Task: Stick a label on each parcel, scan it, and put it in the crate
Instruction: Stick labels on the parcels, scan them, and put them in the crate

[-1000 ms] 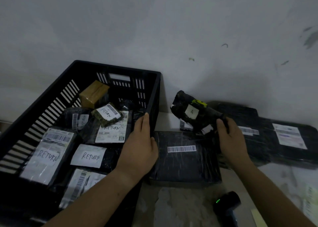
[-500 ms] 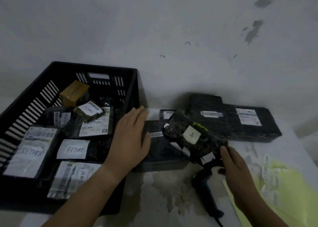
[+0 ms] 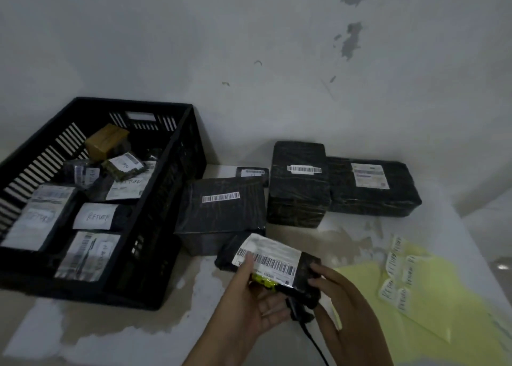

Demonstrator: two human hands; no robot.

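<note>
Left hand (image 3: 249,302) and right hand (image 3: 343,302) are gripping the small black parcel (image 3: 277,260) barcode-up just over the table (image 3: 110,324), near the crate (image 3: 166,213), so labelling looks to be starting, calling next for a RETURN sticker (image 3: 387,289) off the yellow sheet (image 3: 432,313).

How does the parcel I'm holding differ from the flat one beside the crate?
The held parcel is small, gripped by left hand and right hand, with a broad printed label. The flat parcel is larger, lies on the table, bearing only a barcode strip. Both are black-wrapped.
</note>
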